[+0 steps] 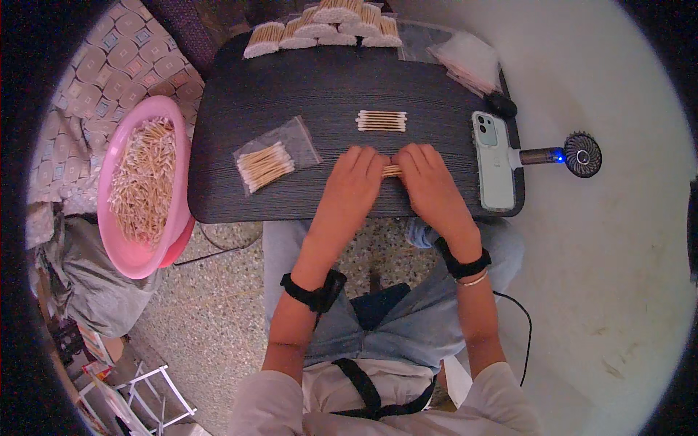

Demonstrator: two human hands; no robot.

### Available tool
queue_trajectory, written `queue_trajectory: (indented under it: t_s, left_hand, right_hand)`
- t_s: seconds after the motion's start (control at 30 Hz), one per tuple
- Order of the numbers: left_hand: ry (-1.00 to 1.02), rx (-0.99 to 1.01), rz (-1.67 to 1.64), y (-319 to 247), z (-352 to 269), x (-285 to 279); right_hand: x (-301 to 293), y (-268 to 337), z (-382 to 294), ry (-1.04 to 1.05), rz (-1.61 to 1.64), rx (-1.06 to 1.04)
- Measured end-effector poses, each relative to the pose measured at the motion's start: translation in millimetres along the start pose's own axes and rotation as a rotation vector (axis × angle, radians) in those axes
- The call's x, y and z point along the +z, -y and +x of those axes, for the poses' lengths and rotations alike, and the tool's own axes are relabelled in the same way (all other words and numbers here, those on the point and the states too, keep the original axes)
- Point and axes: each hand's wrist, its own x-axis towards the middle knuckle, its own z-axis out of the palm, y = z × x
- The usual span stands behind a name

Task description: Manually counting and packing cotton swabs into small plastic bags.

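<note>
Between them, my left hand (pixel 357 169) and my right hand (pixel 422 169) grip a small bunch of cotton swabs (pixel 391 170) by its two ends, low over the dark table. Only the wooden sticks in the middle show; the tips are hidden under my fingers. Just beyond my hands lies a flat row of several cotton swabs (pixel 381 121), side by side. To the left, a clear zip bag (pixel 302 141) rests on the tabletop with a bundle of cotton swabs (pixel 266 166) in it.
A pink basin (pixel 181 158) heaped with loose cotton swabs (pixel 143 180) stands left of the black table (pixel 262 98). Filled swab packs (pixel 338 27) are stacked at the far edge. Empty plastic bags (pixel 469 57), a phone (pixel 495 163) and a small fan (pixel 582 155) are on the right.
</note>
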Motion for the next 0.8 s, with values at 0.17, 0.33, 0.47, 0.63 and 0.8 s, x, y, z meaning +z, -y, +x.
queue_trajectory:
  t_s: [0.17,0.33,0.47,0.63,0.8]
  left_hand:
    - [0.008,-0.048,-0.058,2.3,0.7,1.9]
    - [0.001,-0.024,-0.081,5.2,0.6,4.6]
    - [-0.001,-0.006,-0.046,4.9,0.2,3.6]
    - [0.030,0.000,-0.051,3.5,0.9,1.1]
    - [0.076,-0.098,-0.277,0.8,1.0,-6.7]
  right_hand:
    - [0.5,0.8,-0.9,0.028,-0.006,0.033]
    - [-2.2,-3.1,-2.3,-0.017,0.026,-0.010]
    - [-6.5,0.6,-2.1,0.000,0.049,0.007]
    - [-0.6,-2.2,-3.6,0.051,0.053,0.028]
    - [-8.2,2.7,-2.2,0.070,0.137,0.060]
